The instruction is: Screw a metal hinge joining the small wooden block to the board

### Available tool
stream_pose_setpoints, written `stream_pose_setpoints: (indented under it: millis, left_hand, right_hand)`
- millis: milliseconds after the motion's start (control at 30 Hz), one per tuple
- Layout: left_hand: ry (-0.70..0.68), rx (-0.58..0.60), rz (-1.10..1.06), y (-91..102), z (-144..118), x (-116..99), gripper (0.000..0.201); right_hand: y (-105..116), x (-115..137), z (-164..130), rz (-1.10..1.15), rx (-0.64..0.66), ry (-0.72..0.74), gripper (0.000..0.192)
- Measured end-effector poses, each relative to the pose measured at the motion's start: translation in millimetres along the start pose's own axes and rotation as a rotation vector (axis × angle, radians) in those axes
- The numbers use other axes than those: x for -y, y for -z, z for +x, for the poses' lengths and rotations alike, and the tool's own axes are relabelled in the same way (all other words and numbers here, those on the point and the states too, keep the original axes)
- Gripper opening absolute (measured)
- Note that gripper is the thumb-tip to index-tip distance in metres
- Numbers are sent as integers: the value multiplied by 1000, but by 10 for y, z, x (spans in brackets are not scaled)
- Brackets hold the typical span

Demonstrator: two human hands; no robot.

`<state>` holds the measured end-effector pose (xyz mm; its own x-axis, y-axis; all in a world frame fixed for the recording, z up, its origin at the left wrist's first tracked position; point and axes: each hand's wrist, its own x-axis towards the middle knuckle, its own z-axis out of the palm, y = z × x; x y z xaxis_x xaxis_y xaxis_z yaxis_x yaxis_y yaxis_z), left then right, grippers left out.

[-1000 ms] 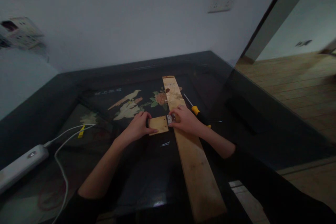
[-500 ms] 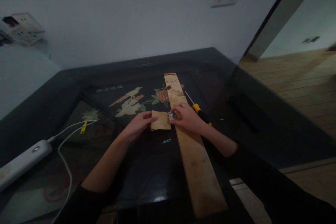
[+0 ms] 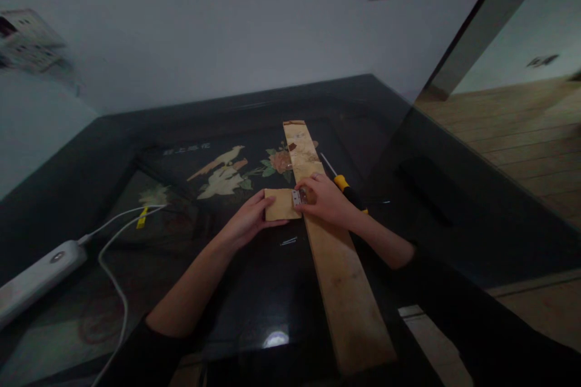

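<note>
A short square piece of wood is gripped along its left side by my left hand, thumb on top and fingers beneath. Its right edge meets a long wooden board that runs away from me across the dark table. Where the two pieces meet sits a small metal hinge, pinched between the thumb and fingers of my right hand. Part of the hinge is hidden by those fingers. Several screws lie on the table below the small piece.
A screwdriver with a yellow and black handle lies right of the board, and another thin metal shaft shows beyond it. At the left are a white power strip and its cable. The dark table meets the wall behind.
My left hand has shifted slightly right with the small wood piece, its fingers now stretched further under the lower edge. My right hand stays at the hinge. The camera view has tilted slightly.
</note>
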<state>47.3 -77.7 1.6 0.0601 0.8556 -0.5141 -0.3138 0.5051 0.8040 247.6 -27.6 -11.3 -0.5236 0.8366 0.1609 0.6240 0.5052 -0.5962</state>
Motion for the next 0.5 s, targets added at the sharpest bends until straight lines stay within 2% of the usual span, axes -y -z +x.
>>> stream_pose_setpoints:
  millis: [233, 500]
  left_hand:
    - [-6, -36, -110, -82, -1, 72, 31]
    - [-26, -30, -186, -28, 46, 110, 35]
  right_hand:
    - [17, 6, 6, 57, 13, -10, 36]
    - [15, -15, 17, 91, 8, -23, 43]
